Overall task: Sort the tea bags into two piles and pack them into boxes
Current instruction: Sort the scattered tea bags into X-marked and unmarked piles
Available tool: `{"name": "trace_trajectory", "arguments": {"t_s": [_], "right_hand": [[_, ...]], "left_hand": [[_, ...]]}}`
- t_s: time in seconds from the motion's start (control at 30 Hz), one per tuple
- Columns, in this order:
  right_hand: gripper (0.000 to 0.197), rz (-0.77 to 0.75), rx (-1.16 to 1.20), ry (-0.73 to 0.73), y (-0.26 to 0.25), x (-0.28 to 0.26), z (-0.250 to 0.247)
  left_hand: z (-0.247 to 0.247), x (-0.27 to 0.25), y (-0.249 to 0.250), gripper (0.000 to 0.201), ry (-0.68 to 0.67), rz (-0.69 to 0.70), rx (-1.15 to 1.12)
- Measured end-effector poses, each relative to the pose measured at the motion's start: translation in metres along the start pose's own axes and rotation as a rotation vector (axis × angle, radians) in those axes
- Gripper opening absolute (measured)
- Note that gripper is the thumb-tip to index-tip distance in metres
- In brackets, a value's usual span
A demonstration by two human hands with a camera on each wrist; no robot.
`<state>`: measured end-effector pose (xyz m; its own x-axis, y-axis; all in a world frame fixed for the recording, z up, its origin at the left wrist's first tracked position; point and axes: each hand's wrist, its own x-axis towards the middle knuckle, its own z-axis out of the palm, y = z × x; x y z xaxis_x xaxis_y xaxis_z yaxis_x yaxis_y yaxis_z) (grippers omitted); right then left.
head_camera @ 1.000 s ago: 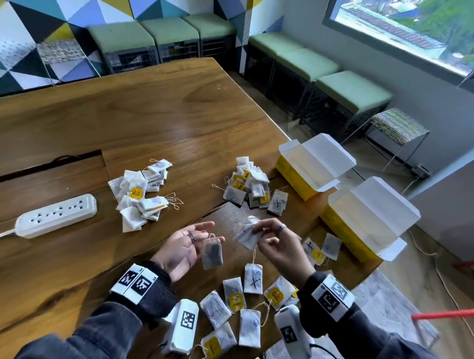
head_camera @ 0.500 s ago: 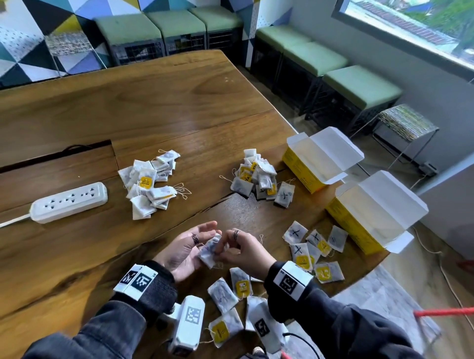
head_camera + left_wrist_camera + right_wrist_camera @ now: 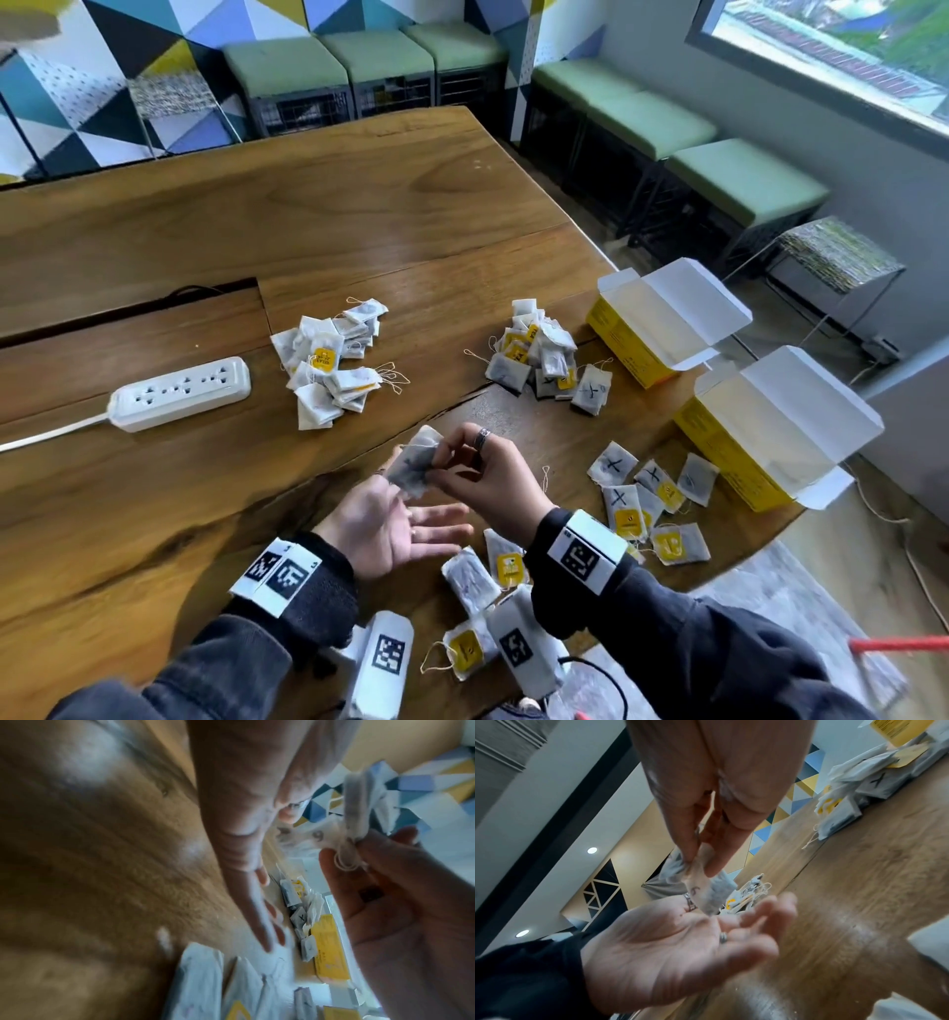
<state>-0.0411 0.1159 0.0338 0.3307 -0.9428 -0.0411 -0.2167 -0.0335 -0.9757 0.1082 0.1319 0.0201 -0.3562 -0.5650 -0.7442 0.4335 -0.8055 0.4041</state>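
My right hand [image 3: 482,478] pinches what looks like two tea bags [image 3: 413,462] pressed together, just above my left hand [image 3: 390,529], which lies palm up with its fingers relaxed. In the right wrist view the tea bags [image 3: 706,892] hang from my right fingertips [image 3: 693,850] over the left palm [image 3: 680,953]. Two sorted piles sit farther back: a left pile [image 3: 334,360] and a right pile [image 3: 549,360] with X marks. Two open yellow boxes [image 3: 647,329] [image 3: 760,426] stand at the table's right edge. Loose tea bags [image 3: 647,493] lie to the right of my hands, and others [image 3: 477,575] lie below them.
A white power strip [image 3: 179,393] lies to the left on the wooden table [image 3: 257,216], near a dark cable slot [image 3: 128,308]. The table's right edge runs just past the boxes. Green stools [image 3: 744,180] line the walls.
My right hand came left and met the left hand. The bag that the left hand held is now with the right hand's bag, and the left hand has opened palm up.
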Motion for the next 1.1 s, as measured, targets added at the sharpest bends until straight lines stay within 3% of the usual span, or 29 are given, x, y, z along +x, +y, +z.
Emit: {"name": "trace_trajectory", "arguments": {"t_s": [0.1, 0.17, 0.27, 0.33, 0.43, 0.53, 0.6, 0.7, 0.8, 0.97, 1.03, 1.1], "right_hand": [[0.025, 0.049, -0.010, -0.087, -0.005, -0.005, 0.005], [0.020, 0.057, -0.089, -0.128, -0.009, -0.008, 0.007], [0.006, 0.015, -0.335, -0.131, -0.015, -0.007, 0.008], [0.015, -0.001, -0.501, -0.147, -0.014, -0.006, 0.008], [0.017, 0.028, -0.497, -0.105, -0.017, -0.007, 0.003], [0.014, 0.044, -0.508, -0.079, -0.011, -0.010, -0.012], [0.021, 0.109, -0.653, -0.224, 0.002, -0.015, -0.018], [0.052, 0.221, -0.961, -0.528, 0.025, -0.029, -0.011], [0.061, 0.184, -1.104, -0.566, 0.030, -0.032, -0.005], [0.039, 0.153, -1.140, -0.568, 0.024, -0.028, -0.001], [0.030, 0.176, -0.994, -0.483, 0.018, -0.027, -0.004], [0.033, 0.214, -0.723, -0.334, 0.013, -0.027, -0.008]], "left_hand": [[-0.003, -0.005, 0.003, 0.057, -0.144, 0.036, -0.138], [-0.001, -0.006, 0.005, 0.048, -0.115, 0.069, -0.183], [0.002, -0.008, 0.004, 0.055, -0.110, 0.087, -0.240], [0.002, -0.008, 0.004, 0.059, -0.083, 0.113, -0.289], [-0.002, -0.010, 0.003, 0.031, -0.066, 0.187, -0.304], [-0.012, -0.010, 0.001, 0.038, -0.048, 0.265, -0.176], [-0.021, -0.012, 0.000, 0.052, -0.033, 0.296, -0.065], [-0.032, -0.016, -0.002, 0.064, -0.010, 0.285, 0.136], [-0.040, -0.019, -0.007, 0.065, -0.020, 0.211, 0.276], [-0.046, -0.021, -0.010, 0.032, -0.019, 0.135, 0.149], [-0.046, -0.022, -0.011, 0.024, 0.000, 0.124, 0.112], [-0.046, -0.022, -0.012, 0.025, 0.013, 0.114, 0.102]]}}
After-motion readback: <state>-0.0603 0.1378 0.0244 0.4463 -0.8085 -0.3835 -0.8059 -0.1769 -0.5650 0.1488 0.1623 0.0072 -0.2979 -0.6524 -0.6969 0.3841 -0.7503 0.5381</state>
